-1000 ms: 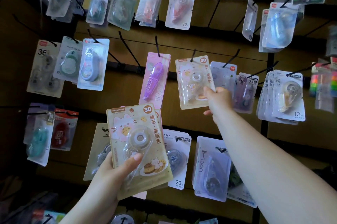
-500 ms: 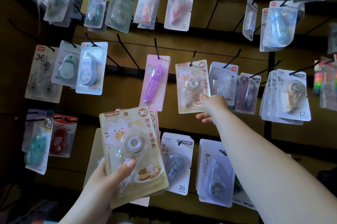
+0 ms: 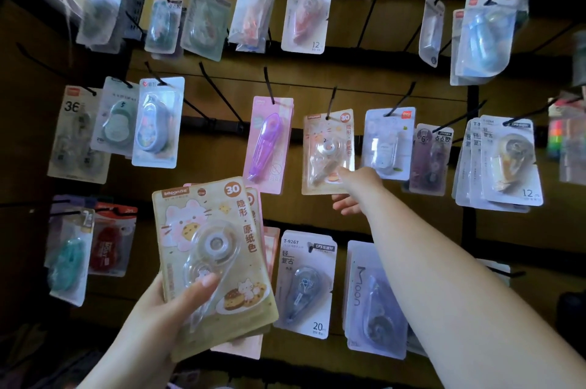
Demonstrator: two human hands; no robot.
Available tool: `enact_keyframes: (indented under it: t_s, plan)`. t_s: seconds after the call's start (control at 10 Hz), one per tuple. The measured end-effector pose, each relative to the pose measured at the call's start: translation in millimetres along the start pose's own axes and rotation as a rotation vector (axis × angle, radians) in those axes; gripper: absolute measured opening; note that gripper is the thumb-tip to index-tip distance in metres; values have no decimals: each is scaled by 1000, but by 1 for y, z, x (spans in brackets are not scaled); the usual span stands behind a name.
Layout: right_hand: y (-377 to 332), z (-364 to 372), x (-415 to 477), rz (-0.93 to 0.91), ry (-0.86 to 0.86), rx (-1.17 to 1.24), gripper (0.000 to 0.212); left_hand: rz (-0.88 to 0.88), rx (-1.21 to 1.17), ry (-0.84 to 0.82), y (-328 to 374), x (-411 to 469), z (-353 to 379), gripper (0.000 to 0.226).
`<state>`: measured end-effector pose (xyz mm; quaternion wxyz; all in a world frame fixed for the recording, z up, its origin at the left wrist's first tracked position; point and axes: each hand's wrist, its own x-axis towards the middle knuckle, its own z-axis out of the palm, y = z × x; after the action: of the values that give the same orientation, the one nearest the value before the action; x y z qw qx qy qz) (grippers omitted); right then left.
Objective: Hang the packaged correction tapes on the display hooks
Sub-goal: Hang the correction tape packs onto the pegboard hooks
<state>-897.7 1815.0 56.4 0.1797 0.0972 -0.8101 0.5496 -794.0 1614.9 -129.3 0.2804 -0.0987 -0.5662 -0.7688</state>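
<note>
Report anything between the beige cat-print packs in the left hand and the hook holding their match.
Nothing visible does. The beige cat-print packs in the left hand sit below the black wire hook; the pink blister pack hangs left of the route, and the right hand touches the lower corner of the hung beige pack.

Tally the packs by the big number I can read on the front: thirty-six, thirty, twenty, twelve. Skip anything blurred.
36: 1, the white pack far left
30: 2, the held beige pack and the hooked beige pack
20: 1, the T-9267 pack
12: 2, the orange-tape pack and the yellow-tape pack
Total: 6
</note>
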Motion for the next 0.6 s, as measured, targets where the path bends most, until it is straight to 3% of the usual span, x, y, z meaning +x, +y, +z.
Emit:
enact_keyframes:
  t_s: [0.1, 0.2, 0.3, 0.4, 0.5, 0.6]
  plan:
    - [4, -4, -13, -90, 67, -68, 44, 41, -15, -34, 4, -2, 3, 81]
    - [11, -7, -41, -410, 257, -44, 9, 58, -98, -81, 38, -33, 35, 44]
    - [19, -1, -81, -541, -50, 53, 26, 49, -82, -147, 40, -36, 42, 41]
    - [28, 4, -116, -508, -377, -4, 28, 34, -60, -118, 41, -40, 50, 44]
    - [35, 5, -131, -466, -549, -55, 14, 46, -48, -117, 43, -45, 59, 41]
    - [37, 5, -134, -431, -553, -3, 11, 40, -19, -93, 47, -47, 63, 46]
